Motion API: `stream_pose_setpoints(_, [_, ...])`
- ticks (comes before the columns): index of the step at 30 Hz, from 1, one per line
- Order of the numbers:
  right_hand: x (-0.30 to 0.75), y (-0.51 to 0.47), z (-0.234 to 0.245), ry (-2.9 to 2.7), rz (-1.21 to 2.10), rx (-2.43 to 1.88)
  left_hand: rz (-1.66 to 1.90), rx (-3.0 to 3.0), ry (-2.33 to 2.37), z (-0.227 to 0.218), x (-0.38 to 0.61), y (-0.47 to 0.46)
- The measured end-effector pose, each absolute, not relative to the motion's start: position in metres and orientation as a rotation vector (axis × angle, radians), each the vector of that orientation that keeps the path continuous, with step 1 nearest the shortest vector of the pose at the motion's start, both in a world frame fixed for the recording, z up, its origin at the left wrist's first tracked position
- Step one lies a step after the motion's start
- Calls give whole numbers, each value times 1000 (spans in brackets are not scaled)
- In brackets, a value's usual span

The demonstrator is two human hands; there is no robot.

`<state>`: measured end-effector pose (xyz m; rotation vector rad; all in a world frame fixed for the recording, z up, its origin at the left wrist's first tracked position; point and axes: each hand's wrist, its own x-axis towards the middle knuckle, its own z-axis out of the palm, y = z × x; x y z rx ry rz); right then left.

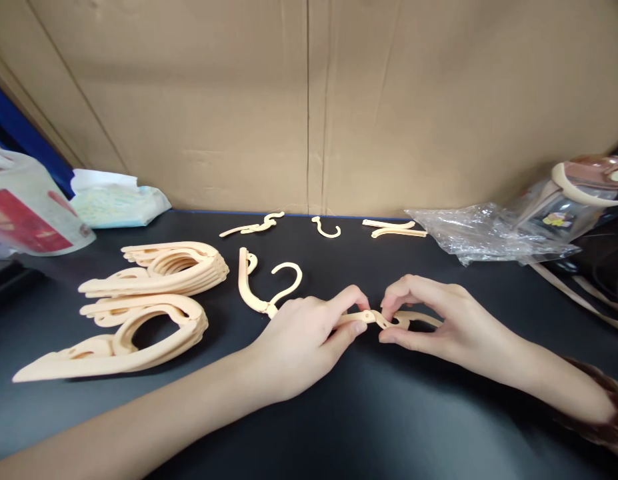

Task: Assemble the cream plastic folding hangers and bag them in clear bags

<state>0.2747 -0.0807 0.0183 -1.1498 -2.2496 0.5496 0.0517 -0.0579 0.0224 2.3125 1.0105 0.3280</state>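
Low over the black table, my left hand (301,340) pinches a beige plastic hanger arm (356,318) between thumb and fingertips. My right hand (439,317) is closed on a second curved hanger piece (403,321), and the two pieces meet end to end between my hands. Whether they are locked together I cannot tell. Just beyond my left hand lies a folding hanger with a hook (289,280), its lower end partly hidden by that hand. To the left, folded hangers lie in two stacks, a nearer one (159,357) and a farther one (189,290).
Along the back lie loose hanger parts (256,229), a single hook (329,229) and two straight arms (399,233). Crumpled clear plastic (481,233) and a drink bottle (563,207) are at right. A tissue pack (119,203) and a paper roll (33,207) stand left, before a cardboard wall (213,100).
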Motion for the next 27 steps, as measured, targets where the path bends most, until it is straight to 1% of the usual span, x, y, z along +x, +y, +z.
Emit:
stream_pose_setpoints(5, [274, -82, 20, -2367, 345, -1112, 336, 2307, 966, 24, 51, -58])
stream_pose_setpoints(11, [273, -82, 23, -2467, 146, -1054, 317, 2351, 1021, 23, 52, -58])
stream_pose_setpoints(20, [278, -75, 25, -2470, 93, -1030, 431, 2474, 935, 12, 51, -62])
stream_pose_setpoints(23, [283, -71, 27, -2516, 50, -966, 484, 2548, 954, 13, 51, -62])
stream_pose_setpoints(27, [293, -64, 27, -2471, -18, -995, 541, 2634, 922, 15, 51, -57])
